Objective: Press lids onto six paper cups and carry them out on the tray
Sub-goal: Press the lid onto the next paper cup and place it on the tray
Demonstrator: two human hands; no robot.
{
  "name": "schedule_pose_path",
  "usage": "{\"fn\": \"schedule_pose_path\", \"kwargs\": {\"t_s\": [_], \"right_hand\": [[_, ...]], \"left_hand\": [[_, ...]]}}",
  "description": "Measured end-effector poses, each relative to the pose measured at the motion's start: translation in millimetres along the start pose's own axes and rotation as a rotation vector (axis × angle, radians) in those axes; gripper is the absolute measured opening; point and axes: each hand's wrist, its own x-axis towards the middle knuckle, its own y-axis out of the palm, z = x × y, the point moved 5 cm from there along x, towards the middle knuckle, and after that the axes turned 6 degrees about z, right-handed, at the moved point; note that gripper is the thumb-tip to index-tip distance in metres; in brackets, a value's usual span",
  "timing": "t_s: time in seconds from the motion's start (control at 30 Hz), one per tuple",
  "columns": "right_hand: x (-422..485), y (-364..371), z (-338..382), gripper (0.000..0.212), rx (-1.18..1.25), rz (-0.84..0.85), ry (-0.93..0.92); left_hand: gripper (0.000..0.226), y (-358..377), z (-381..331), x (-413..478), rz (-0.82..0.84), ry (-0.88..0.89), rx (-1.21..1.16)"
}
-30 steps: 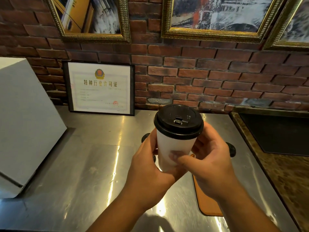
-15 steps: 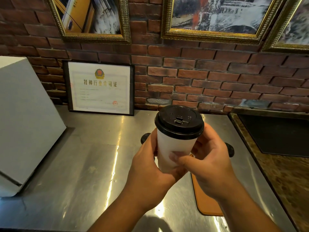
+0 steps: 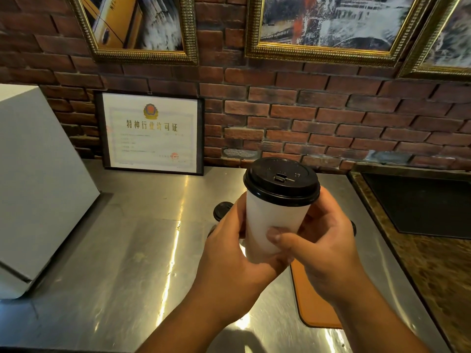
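A brick wall hung with gold-framed pictures is seen behind a steel counter. At the counter's left edge a white box is set, and a framed certificate is leaned against the wall at the back edge. A loose black lid is laid flat on the counter near its middle, partly hidden by the left hand. A white paper cup is held upright above the counter, capped by a black lid with a sip tab; it is grasped from both sides, the left hand wrapped round its lower wall and the right hand curled round it with the thumb pressed to the front. An orange tray is laid beneath the right hand near the front edge. A dark mat is set in the brown surface beyond the right edge.
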Motion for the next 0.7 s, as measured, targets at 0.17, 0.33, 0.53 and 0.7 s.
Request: {"fn": "schedule_pose_path", "kwargs": {"t_s": [0.17, 0.33, 0.53, 0.7], "right_hand": [[0.7, 0.1, -1.0, 0.087, 0.019, -0.012, -0.007], [2.3, 2.5, -4.8, 0.081, 0.049, 0.019, 0.031], [4.5, -1.8, -6.7, 0.08, 0.054, 0.009, 0.037], [6.7, -0.2, -8.2, 0.087, 0.045, -0.006, 0.06]], "left_hand": [[0.089, 0.7, -0.4, 0.3, -0.011, 0.007, 0.015], [0.088, 0.6, -1.5, 0.9, -0.018, 0.017, 0.016], [0.092, 2.8, 1.2, 3.3, 0.003, 0.014, 0.002], [0.088, -0.7, -0.3, 6.3, -0.038, 0.018, 0.006]]}}
